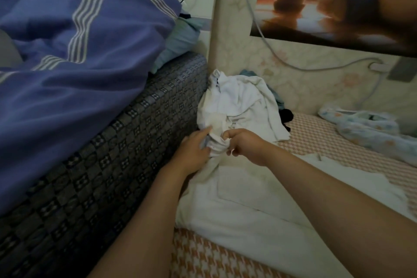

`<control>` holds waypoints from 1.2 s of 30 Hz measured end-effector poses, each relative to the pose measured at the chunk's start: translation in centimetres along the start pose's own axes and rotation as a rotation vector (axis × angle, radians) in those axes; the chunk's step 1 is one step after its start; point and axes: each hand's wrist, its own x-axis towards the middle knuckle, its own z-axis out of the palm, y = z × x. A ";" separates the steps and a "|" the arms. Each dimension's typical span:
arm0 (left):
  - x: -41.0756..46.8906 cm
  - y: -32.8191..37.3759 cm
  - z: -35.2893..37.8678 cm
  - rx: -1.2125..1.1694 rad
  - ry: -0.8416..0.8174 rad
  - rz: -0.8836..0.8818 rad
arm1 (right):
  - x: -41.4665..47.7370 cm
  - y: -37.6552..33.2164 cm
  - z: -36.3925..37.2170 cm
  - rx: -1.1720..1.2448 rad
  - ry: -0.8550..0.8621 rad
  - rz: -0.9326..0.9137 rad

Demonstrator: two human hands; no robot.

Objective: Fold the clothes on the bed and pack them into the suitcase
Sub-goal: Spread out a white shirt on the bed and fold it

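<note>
Gripping a bunched edge of the white garment (239, 101), both hands meet near the middle of the view. The right hand (242, 144) is curled tight round a fold. The left hand (194, 150) holds the same bunch from the nine o'clock side, forefinger stretched along the cloth. The garment lies heaped at twelve o'clock from the hands, in the corner where the bed (203, 257) meets the wall. The suitcase is not in view.

Lifted by this single bunch, the garment would probably come up twisted and need shaking out before any fold holds. A blue garment (278, 98) and a black garment (286, 115) sit tucked at its two o'clock edge (how far beneath it they run is hidden). A brisk pull could drag them along or tumble the heap.

At nine o'clock the dark checkered mattress side (112, 165) stands hard against the heap, with a blue duvet (79, 52) piled above, so there is little room to spread leftward. A flat white cloth (248, 205) lies at six o'clock under the forearms and could get rumpled. A floral cloth (365, 128) lies at three o'clock, and a cable (255, 18) hangs down the wall at one o'clock.
</note>
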 end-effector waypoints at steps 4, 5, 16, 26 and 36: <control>0.3 1.0 1.2 -0.160 -0.078 -0.124 | -1.0 0.7 -1.4 0.052 -0.016 0.057; 0.3 1.1 1.3 -0.174 -0.052 -0.135 | -1.1 0.6 -1.6 -0.003 -0.004 0.070; 0.6 1.3 -0.8 0.532 0.251 0.182 | -1.7 0.0 -0.3 -0.381 0.020 -0.323; 0.5 2.6 -0.5 0.228 0.044 0.086 | -2.5 1.4 -3.9 -0.416 0.233 -0.287; -2.0 11.4 0.9 0.310 -0.235 -0.039 | -7.3 2.7 -5.0 -0.371 0.037 -0.373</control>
